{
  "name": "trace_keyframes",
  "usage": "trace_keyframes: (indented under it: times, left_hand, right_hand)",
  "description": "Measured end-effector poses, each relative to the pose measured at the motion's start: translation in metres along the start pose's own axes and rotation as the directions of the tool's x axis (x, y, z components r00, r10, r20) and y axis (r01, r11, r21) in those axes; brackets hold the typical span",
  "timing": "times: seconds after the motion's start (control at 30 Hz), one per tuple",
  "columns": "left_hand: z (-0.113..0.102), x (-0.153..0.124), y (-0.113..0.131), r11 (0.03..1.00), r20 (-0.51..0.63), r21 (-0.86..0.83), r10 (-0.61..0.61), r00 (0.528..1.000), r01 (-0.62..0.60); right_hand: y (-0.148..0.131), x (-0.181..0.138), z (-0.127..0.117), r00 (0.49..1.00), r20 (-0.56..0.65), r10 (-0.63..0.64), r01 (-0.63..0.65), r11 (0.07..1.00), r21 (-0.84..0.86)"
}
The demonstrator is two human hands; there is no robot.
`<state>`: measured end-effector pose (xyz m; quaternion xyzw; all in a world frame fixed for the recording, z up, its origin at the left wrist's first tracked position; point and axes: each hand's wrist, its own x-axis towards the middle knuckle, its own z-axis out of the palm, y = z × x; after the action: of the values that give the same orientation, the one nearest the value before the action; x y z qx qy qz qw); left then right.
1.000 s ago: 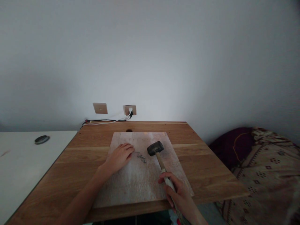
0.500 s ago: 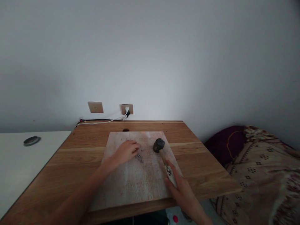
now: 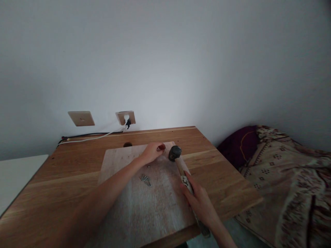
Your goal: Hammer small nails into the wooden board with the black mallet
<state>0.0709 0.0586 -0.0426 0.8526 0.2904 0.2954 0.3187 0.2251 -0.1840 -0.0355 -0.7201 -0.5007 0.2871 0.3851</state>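
My right hand [image 3: 200, 199] is wrapped round the handle of a hammer [image 3: 175, 154], whose dark head is raised over the board's right side. Near the far right edge of the wooden board [image 3: 157, 203], my left hand [image 3: 153, 152] is closed in a pinch on what looks like a thin nail, mostly hidden by the fingers. A small pile of loose nails [image 3: 146, 179] lies mid-board, and a single nail [image 3: 150, 166] lies just beyond it. Several small nails [image 3: 128, 157] form a row along the far edge, left of my left hand.
The board lies on a wooden table [image 3: 219, 179] against the wall. Cables [image 3: 95, 137] run along its back left to a wall socket [image 3: 126, 118]. A dark round spot [image 3: 127, 144] shows behind the board. Patterned fabric [image 3: 274, 179] is at the right, a white surface [image 3: 20, 175] at the left.
My left hand has moved from beside the loose nails to the board's far right, its fingers now pinched. The hammer stays in my right hand near the left hand. The view has shifted right.
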Motion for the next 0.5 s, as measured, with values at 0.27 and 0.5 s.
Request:
trace_keyframes:
  times: [0.27, 0.5]
  left_hand:
    - [0.005, 0.011, -0.013, 0.997, 0.06, -0.048, 0.056, 0.997, -0.053]
    - [0.004, 0.01, -0.014, 0.996, 0.065, 0.023, 0.084, 0.994, -0.086]
  right_hand:
    - [0.002, -0.001, 0.007, 0.989, 0.039, 0.141, -0.146, 0.972, 0.184]
    - [0.002, 0.0, 0.005, 0.986, 0.058, 0.158, -0.167, 0.966, 0.197]
